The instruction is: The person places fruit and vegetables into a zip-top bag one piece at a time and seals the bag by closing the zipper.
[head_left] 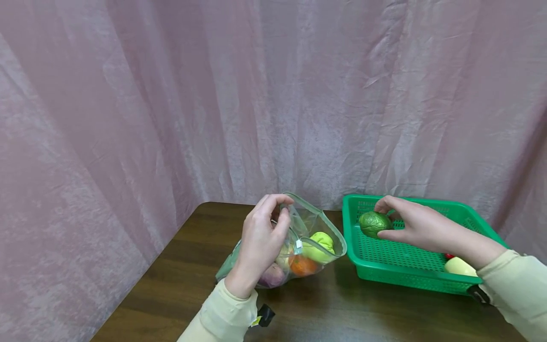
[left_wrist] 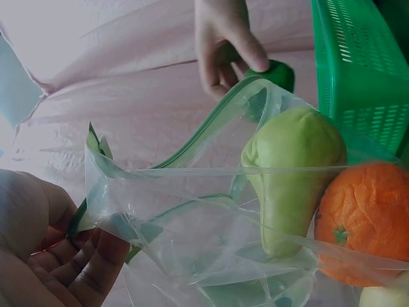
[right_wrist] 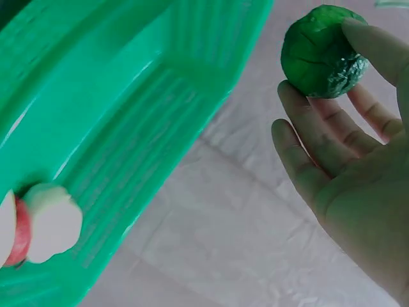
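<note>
My left hand (head_left: 264, 237) pinches the rim of a clear zip bag (head_left: 318, 217) with green edging, its mouth spread open. Inside the bag lie a pale green pear-shaped fruit (left_wrist: 291, 179), a wrinkled mandarin (left_wrist: 361, 224) and a purplish round item (head_left: 272, 275); other contents are partly hidden. My right hand (head_left: 416, 225) holds a round dark green vegetable (head_left: 373, 224) with pale vein-like lines between thumb and fingers. In the head view it appears over the left part of a green plastic basket (head_left: 363, 263). The right wrist view shows it glossy and bumpy (right_wrist: 323, 54).
A pale item (head_left: 459, 267) and a red one (right_wrist: 21, 230) lie at the basket's right end, partly behind my right forearm. Bag and basket stand side by side on a dark wooden table (head_left: 171, 280). A pinkish curtain (head_left: 273, 104) hangs behind.
</note>
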`<control>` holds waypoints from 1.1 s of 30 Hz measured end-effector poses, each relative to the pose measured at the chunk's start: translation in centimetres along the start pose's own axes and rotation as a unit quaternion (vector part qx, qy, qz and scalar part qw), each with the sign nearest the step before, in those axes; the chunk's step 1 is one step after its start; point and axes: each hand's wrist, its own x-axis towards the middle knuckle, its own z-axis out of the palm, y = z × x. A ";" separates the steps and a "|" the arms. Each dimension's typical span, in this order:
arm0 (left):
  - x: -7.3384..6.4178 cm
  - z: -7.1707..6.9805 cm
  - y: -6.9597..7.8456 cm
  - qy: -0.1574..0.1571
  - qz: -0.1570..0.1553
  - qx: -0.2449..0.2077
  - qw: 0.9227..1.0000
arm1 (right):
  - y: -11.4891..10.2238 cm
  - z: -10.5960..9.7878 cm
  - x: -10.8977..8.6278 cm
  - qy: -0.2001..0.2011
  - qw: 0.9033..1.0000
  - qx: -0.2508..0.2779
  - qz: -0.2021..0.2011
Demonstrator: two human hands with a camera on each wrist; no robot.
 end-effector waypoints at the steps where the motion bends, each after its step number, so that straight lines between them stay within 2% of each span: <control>1: 0.0 0.0 0.0 0.000 0.001 0.000 1.000 | -0.4 -0.1 0.2 0.001 1.000 0.007 0.001; 5: 0.0 0.0 -0.1 0.001 0.003 -0.001 1.000 | -2.2 -0.1 0.9 0.009 1.000 0.024 -0.006; 12: 0.1 0.1 -0.2 0.000 0.003 -0.002 1.000 | -4.5 0.3 2.4 0.062 0.996 0.036 -0.053; 15: 0.2 0.2 -0.2 -0.001 0.003 -0.001 1.000 | -5.4 0.6 3.2 0.072 0.994 0.046 -0.066; 24: 0.2 0.4 -0.1 -0.008 -0.002 0.002 1.000 | -7.6 2.2 4.9 0.056 0.992 0.066 -0.093; 33: 0.2 0.4 -0.1 -0.005 -0.002 0.004 1.000 | -9.2 3.6 6.3 0.051 0.992 0.053 -0.101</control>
